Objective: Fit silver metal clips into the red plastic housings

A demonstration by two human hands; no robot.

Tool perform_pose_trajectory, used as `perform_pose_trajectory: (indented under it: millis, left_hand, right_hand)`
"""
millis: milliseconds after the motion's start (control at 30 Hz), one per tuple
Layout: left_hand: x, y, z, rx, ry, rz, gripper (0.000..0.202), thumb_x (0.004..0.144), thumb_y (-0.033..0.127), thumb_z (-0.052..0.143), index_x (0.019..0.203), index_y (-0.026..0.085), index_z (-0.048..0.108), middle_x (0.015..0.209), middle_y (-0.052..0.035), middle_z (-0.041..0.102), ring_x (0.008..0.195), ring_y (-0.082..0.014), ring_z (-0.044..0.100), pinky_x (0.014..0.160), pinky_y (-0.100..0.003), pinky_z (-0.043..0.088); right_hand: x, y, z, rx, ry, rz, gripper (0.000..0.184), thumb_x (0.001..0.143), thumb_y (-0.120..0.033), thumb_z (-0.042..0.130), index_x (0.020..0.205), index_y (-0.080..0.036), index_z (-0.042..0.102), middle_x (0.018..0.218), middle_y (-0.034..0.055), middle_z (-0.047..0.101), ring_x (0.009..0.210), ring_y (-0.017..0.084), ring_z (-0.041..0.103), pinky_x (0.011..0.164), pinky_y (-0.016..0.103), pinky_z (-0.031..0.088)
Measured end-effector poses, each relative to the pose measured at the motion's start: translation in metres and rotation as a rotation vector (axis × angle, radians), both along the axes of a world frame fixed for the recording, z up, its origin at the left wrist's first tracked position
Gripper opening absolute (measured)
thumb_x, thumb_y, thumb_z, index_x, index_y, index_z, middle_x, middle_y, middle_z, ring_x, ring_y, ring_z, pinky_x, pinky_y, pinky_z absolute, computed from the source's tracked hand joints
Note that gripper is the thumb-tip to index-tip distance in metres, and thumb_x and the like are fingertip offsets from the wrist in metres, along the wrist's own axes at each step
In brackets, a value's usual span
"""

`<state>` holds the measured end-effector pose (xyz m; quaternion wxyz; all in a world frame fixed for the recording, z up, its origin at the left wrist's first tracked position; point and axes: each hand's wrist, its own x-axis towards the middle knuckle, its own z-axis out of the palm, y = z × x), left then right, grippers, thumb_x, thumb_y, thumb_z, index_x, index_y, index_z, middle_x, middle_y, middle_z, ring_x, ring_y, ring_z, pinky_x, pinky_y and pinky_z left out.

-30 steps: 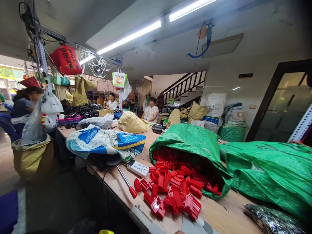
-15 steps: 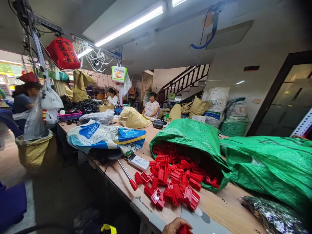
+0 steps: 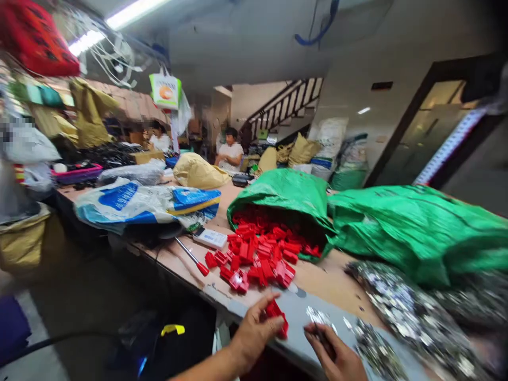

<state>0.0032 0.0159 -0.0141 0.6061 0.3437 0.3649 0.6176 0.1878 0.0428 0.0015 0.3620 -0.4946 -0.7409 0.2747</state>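
Note:
My left hand (image 3: 251, 332) is closed on a red plastic housing (image 3: 279, 320) above the grey strip at the table's front edge. To its right, my right hand (image 3: 337, 353) has its thumb and fingers pinched together, and what sits between them cannot be made out. Small shiny metal pieces (image 3: 375, 346) lie in a loose pile beside the right hand. Just beyond both hands, a heap of red plastic housings (image 3: 260, 259) spills from the mouth of a green woven sack (image 3: 283, 185).
A lever with a red grip (image 3: 202, 269) juts over the near edge, beside a white box-shaped device (image 3: 210, 238). A blue-and-white sack (image 3: 138, 203) lies left. Right are a clear bag of metal parts (image 3: 397, 296) and another green sack (image 3: 416, 227). Two people sit beyond.
The view has turned right and down. My left hand has come further into view with the red housing, and my right hand and the metal pieces now show.

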Motion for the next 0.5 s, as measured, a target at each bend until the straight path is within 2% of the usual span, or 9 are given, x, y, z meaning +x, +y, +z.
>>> perform_pose_trajectory:
  millis: [100,200,300,500]
  left_hand:
    - [-0.005,-0.009,0.014,-0.005,-0.026,0.006,0.06,0.068,0.035,0.075,0.122,0.019,0.055,0.082,-0.001,0.062,0.066,-0.0114,0.059,0.064,-0.026,0.05]
    - [-0.009,-0.014,0.02,-0.03,-0.037,-0.02,0.052,0.071,0.034,0.073,0.119,0.019,0.058,0.081,-0.0012,0.063,0.068,-0.0115,0.06,0.065,-0.025,0.05]
    - [-0.01,-0.019,0.024,-0.073,-0.047,-0.045,0.052,0.072,0.035,0.072,0.12,0.018,0.059,0.083,-0.0016,0.064,0.069,-0.0109,0.06,0.065,-0.023,0.05]
    - [-0.01,-0.024,0.03,-0.093,-0.084,-0.059,0.05,0.074,0.031,0.071,0.121,0.019,0.059,0.088,-0.0019,0.064,0.072,-0.0098,0.059,0.065,-0.021,0.05]
  right_hand:
    - [-0.012,-0.013,0.016,0.013,0.065,-0.007,0.03,0.084,-0.048,0.052,0.084,-0.02,0.063,0.077,0.0045,0.068,0.069,0.018,0.064,0.065,0.023,0.051]
    - [-0.022,-0.02,0.025,0.002,0.097,0.012,0.022,0.086,-0.04,0.053,0.084,-0.019,0.06,0.075,0.0026,0.065,0.067,0.015,0.059,0.062,0.023,0.047]
    - [-0.027,-0.026,0.031,-0.004,0.112,0.035,0.017,0.087,-0.034,0.052,0.082,-0.019,0.059,0.072,0.0005,0.06,0.062,0.012,0.052,0.058,0.022,0.042]
    - [-0.038,-0.032,0.035,0.032,0.153,0.119,0.013,0.086,-0.028,0.057,0.079,-0.019,0.061,0.077,0.0015,0.058,0.07,0.013,0.051,0.065,0.024,0.041]
